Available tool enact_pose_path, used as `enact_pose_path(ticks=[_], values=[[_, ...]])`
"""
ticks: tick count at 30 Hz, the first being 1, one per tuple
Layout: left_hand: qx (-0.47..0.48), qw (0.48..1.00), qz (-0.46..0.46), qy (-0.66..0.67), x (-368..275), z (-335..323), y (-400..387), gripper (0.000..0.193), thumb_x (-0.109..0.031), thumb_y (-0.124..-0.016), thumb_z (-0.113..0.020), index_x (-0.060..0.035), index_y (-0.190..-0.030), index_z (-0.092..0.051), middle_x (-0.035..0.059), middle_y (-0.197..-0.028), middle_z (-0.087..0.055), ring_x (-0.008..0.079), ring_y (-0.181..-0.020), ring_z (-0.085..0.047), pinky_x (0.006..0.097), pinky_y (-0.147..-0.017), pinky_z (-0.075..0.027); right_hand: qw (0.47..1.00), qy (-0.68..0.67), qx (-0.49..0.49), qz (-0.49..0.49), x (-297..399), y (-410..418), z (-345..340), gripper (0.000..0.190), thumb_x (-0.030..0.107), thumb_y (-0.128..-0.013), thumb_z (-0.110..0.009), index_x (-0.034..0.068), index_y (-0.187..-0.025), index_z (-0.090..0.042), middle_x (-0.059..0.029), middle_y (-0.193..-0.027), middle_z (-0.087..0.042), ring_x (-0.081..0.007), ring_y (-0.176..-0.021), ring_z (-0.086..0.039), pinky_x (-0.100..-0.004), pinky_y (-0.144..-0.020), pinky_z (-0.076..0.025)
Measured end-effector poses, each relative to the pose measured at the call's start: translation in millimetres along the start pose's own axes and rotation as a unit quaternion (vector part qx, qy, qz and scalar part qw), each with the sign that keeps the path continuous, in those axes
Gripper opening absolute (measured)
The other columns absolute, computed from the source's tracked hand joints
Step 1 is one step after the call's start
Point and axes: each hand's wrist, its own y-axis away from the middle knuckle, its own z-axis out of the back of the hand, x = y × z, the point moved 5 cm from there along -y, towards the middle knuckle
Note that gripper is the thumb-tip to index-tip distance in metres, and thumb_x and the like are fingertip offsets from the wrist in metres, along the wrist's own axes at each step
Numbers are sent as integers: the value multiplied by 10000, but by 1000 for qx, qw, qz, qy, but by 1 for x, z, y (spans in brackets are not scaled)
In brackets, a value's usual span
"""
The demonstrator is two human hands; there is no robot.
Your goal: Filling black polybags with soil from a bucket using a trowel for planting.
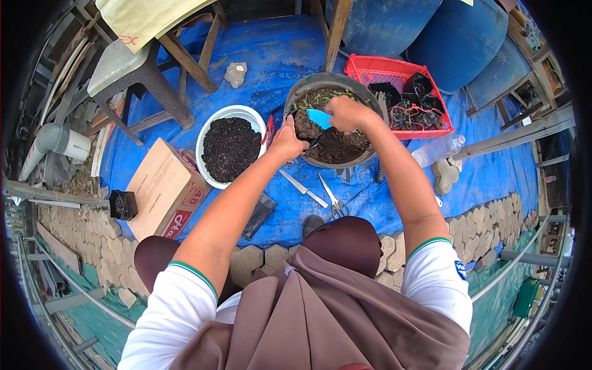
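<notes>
With my left hand (pixel 288 142) I grip a black plastic grow bag (pixel 316 140) filled with brown soil (pixel 305 126), over the left side of a round tub (pixel 296 92). My right hand (pixel 346 115) is closed on a small blue scoop (pixel 319 117), whose blade touches the soil at the bag's mouth. Small green seedlings (pixel 323 98) and loose soil lie in the tub beneath. To the left stands a white basin (pixel 201 156) of dark soil mix (pixel 232 150). A knife (pixel 303 188) and a pair of scissors (pixel 333 198) rest on the blue tarpaulin (pixel 282 212) nearer me.
A red plastic crate (pixel 418 134) with potted seedlings stands right of the tub, a clear bottle (pixel 437 150) below it. At the left are a cardboard box (pixel 159 189), a small black pot (pixel 123 205) and a plastic stool (pixel 152 88). Wooden posts and blue barrels (pixel 458 41) stand behind.
</notes>
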Motion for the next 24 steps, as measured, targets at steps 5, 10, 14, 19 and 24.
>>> enact_pose_path(ticks=[5, 10, 14, 19, 24], values=[[4, 990, 28, 142, 7, 5, 6, 795, 33, -627, -643, 82, -1289, -205, 198, -1201, -417, 258, -914, -578, 287, -522, -547, 970, 167, -172, 46, 54, 18, -16, 127, 61, -709, -502, -3, -782, -584, -191, -722, -609, -327, -712, -617, -404, -636, -499], [-60, 989, 31, 130, 5, 10, 10, 679, -131, -773, -597, 104, -1287, -220, 199, -939, -579, 216, -633, -624, 278, -475, -498, 972, 162, -158, 55, 54, 31, -23, 130, 60, -720, -487, -9, -803, -559, -202, -704, -602, -341, -685, -613, -418, -614, -495], [-161, 987, 21, -10, 12, 17, 5, 531, -266, -807, -557, 93, -1177, -429, 259, -862, -598, 287, -640, -639, 329, -507, -508, 981, 118, -149, 44, 60, 31, -18, 148, 32, -681, -513, -23, -814, -549, -218, -692, -593, -363, -689, -604, -434, -615, -487], [-239, 962, 13, -135, 7, 21, 6, 365, -155, -778, -543, 40, -1087, -532, 250, -826, -599, 343, -727, -606, 397, -687, -482, 983, 93, -155, 30, 55, 34, -11, 178, 21, -662, -514, -26, -831, -547, -229, -689, -586, -380, -691, -595, -448, -626, -480], [-160, 983, 80, 41, 17, 31, 13, 410, -57, -758, -558, 52, -1146, -484, 275, -889, -592, 305, -699, -637, 351, -602, -519, 974, 59, -219, 3, 51, 45, 20, 177, 71, -681, -519, -18, -830, -554, -245, -689, -578, -395, -688, -581, -465, -647, -465]])
